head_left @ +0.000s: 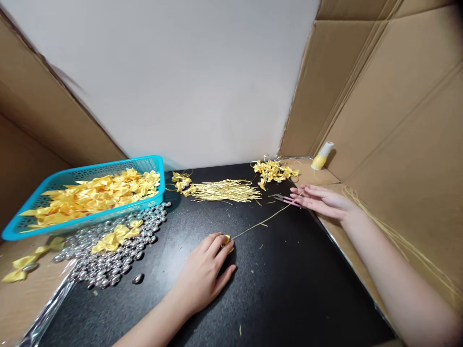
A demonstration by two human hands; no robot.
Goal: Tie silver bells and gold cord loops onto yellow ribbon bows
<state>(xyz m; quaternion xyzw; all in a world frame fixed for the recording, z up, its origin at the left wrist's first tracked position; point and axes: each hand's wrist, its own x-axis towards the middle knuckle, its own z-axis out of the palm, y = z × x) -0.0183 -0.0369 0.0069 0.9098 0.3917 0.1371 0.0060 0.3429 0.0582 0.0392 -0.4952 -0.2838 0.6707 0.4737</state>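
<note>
My left hand (202,272) lies flat on the black table top (275,289), its fingertips pressing a small yellow ribbon bow (228,242). A thin gold cord (264,221) runs from that bow up and to the right toward my right hand (323,200). The right hand is stretched out with fingers apart, resting over small pink-handled scissors (285,198) at the table's right edge. It is not clear whether the fingers grip the scissors or only touch them.
A blue basket (154,164) full of yellow bows stands at the left, beside a heap of silver beads (115,262) with loose bows on top. Cut gold cords (226,190) and a bow pile (273,171) lie at the back. Cardboard walls surround; a yellow bottle (321,156) stands right.
</note>
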